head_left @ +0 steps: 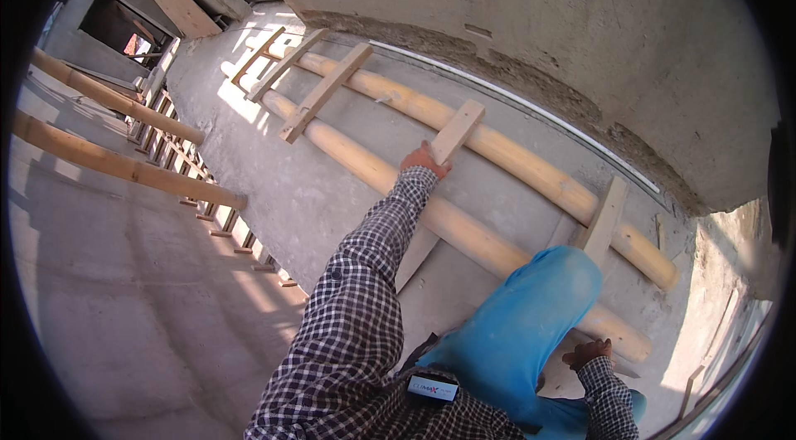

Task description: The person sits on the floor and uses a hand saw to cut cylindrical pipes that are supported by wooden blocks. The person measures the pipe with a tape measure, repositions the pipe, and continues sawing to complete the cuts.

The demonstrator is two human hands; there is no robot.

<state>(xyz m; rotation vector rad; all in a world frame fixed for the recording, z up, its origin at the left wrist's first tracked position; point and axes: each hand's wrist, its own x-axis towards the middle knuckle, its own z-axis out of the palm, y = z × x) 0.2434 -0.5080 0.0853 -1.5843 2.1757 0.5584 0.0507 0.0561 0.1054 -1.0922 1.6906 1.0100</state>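
Note:
Two round wooden poles lie side by side on the concrete, the nearer pole and the farther pole, with flat wooden crosspieces across them like a ladder. My left hand, arm stretched forward, is closed around the near end of one crosspiece. Close to my bent knee in blue trousers lies another crosspiece, partly covered by the knee. My right hand is down by the near pole's right end, fingers curled; what they hold, if anything, is hidden.
More crosspieces span the poles farther off. Beyond them runs a thin white pipe along the rough concrete wall. At left the slab drops to a lower floor, with two round poles leaning against the edge.

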